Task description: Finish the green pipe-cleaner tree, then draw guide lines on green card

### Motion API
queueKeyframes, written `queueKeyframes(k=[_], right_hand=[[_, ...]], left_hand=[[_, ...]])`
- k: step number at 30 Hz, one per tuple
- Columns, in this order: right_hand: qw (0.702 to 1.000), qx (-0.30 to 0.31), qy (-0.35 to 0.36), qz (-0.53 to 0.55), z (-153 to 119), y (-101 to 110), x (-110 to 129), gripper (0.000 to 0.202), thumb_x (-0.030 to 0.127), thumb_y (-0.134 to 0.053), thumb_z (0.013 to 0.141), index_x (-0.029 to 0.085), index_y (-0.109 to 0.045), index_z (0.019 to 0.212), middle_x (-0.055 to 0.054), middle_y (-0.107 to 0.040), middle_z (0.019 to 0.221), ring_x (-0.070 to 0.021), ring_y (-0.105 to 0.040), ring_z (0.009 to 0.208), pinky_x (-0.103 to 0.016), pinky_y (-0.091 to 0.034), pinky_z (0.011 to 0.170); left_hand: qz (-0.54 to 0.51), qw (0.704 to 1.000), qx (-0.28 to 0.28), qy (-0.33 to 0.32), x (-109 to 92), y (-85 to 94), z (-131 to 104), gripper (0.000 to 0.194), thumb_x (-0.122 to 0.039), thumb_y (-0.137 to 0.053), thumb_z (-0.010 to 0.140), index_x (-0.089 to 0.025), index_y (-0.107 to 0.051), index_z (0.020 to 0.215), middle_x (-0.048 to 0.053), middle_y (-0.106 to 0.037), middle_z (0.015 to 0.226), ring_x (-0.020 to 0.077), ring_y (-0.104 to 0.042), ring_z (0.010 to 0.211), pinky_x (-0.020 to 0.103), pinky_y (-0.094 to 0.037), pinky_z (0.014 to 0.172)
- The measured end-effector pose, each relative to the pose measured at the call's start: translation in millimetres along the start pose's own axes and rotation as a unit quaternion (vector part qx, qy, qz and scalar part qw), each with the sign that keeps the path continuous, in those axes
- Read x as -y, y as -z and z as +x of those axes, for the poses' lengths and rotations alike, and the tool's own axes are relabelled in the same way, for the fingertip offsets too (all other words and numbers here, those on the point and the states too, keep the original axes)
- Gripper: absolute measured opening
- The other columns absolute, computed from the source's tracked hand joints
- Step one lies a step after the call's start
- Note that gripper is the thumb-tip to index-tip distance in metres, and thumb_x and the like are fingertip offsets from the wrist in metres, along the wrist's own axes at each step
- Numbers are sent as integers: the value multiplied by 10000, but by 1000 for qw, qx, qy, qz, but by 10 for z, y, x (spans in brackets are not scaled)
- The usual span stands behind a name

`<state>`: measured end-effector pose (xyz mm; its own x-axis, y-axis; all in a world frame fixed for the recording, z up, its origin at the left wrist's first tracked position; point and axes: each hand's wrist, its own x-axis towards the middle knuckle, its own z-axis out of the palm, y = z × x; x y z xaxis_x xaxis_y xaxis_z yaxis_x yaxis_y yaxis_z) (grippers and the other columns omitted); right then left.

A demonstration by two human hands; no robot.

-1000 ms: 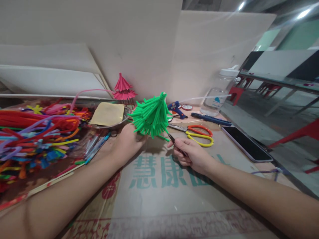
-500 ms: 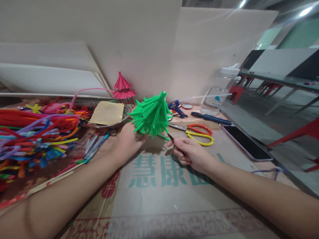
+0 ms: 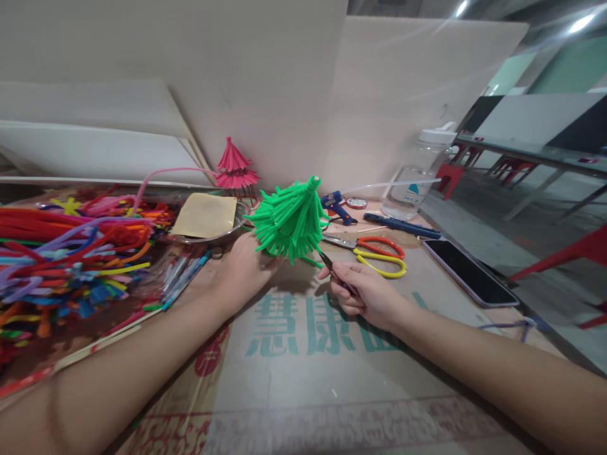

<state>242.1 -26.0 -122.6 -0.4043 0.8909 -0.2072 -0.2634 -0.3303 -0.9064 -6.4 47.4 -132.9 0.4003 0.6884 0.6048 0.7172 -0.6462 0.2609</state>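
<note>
A green pipe-cleaner tree (image 3: 289,221), layered like a cone, leans slightly to the right above the cardboard. My left hand (image 3: 249,268) is closed around its underside, with the fingertips hidden beneath the lower fringe. Pinched in my right hand (image 3: 363,287) is a pair of dark, pointed tweezers (image 3: 325,258). Their tip meets the tree's lower right edge; whether it grips a strand I cannot tell. Beyond my right hand, scissors (image 3: 379,256) with orange and yellow handles lie on the work surface.
Loose coloured pipe cleaners (image 3: 71,265) fill the left side. A pink pipe-cleaner tree (image 3: 233,167) stands at the back. Behind the scissors are a blue glue gun (image 3: 339,207), a blue cutter (image 3: 401,224) and a clear bottle (image 3: 412,177). A phone (image 3: 469,272) lies at right.
The tweezers have tilted in my right hand, so more of their length shows. The tree has shifted very slightly right and down in my left hand.
</note>
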Motion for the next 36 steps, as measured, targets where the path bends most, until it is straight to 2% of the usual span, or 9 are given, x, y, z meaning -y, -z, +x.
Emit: queueKeyframes(k=[17,22,30,36], right_hand=[[1000,9,-1,9,16,10,-9,423,547,-743,825,150,-656,941,112,-406,497,-24,-124,385,-176,-105,360],[1000,6,-2,4,13,-6,7,403,534,-741,832,152,-654,929,117,-392,486,-24,-118,381,-175,-98,359],[1000,11,-3,20,14,6,-3,495,589,-795,761,144,-664,935,114,-428,485,-16,-146,371,-167,-124,351],[1000,6,-1,10,3,12,-4,496,594,-792,760,147,-661,931,119,-412,476,-18,-130,376,-169,-105,356]], left_hand=[[-13,1000,-6,-15,-3,2,8,282,-323,-648,906,-224,-666,1169,101,-708,1216,316,-634,1173,486,-527,1008],[-13,1000,-8,-11,-26,14,10,280,-330,-635,917,-233,-667,1178,80,-705,1237,299,-625,1204,449,-512,1041],[-25,1000,-4,-5,-50,23,18,261,-322,-628,918,-236,-667,1161,68,-708,1242,283,-627,1206,434,-509,1058],[-15,1000,-7,-9,-47,26,9,246,-309,-619,922,-237,-675,1151,73,-707,1244,288,-623,1206,451,-511,1056]])
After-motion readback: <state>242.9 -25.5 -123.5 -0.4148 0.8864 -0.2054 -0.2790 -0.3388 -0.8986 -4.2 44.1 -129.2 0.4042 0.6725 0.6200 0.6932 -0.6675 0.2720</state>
